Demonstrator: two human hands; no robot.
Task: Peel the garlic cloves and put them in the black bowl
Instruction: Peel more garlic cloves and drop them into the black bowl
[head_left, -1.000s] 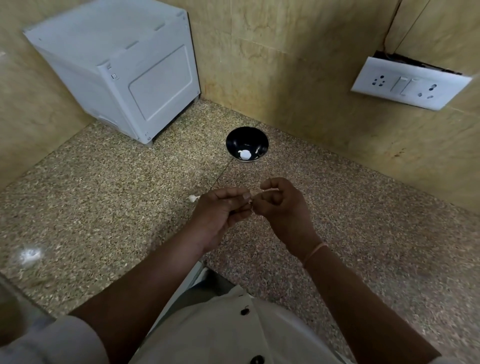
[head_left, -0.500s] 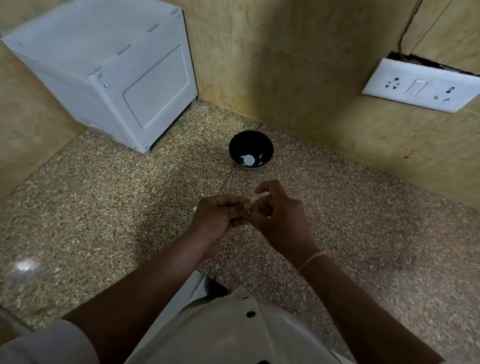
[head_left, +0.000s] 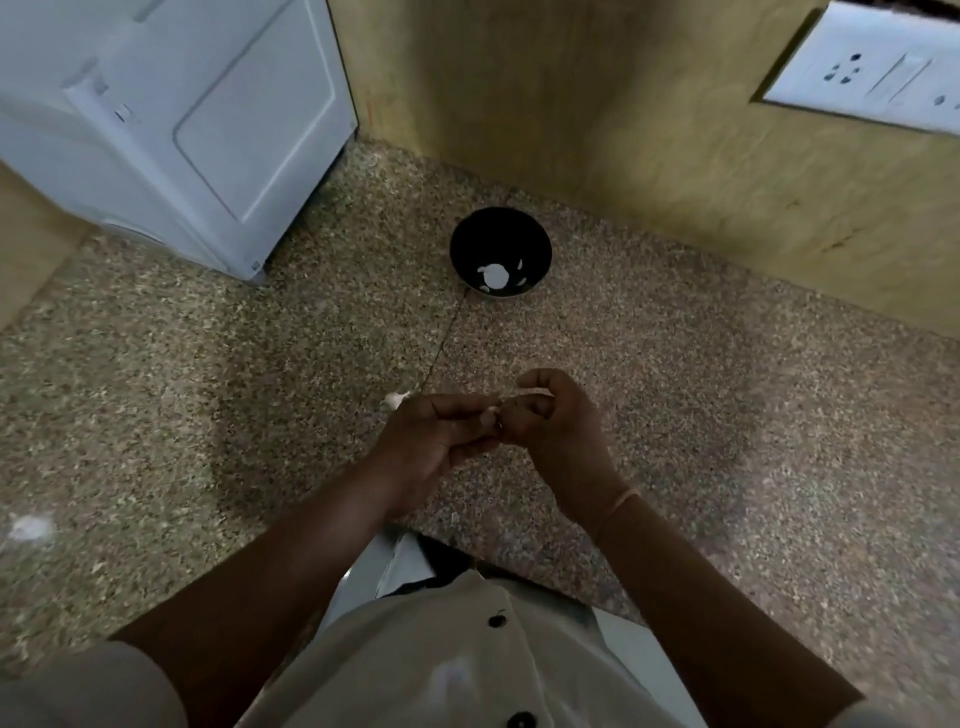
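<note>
garlic clove (head_left: 491, 412) mostly hidden, pinched by curled fingers of left hand (head_left: 431, 441) and right hand (head_left: 556, 431).

1. I read dim, warm light overall.
2. Motion blur softens the whole frame, including the white appliance (head_left: 197, 119).
3. A small glare patch sits on the table (head_left: 727, 405) at far left.
4. Edges bow outward.

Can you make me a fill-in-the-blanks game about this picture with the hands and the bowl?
The peeled white garlic cloves lie in the round bowl, whose colour is ____.
The left hand and the right hand pinch the small garlic clove, so the number of hands holding it is ____.
The white switch plate sits on the tan wall, to the ____ of the bowl.
Missing words: black; two; right.
</note>
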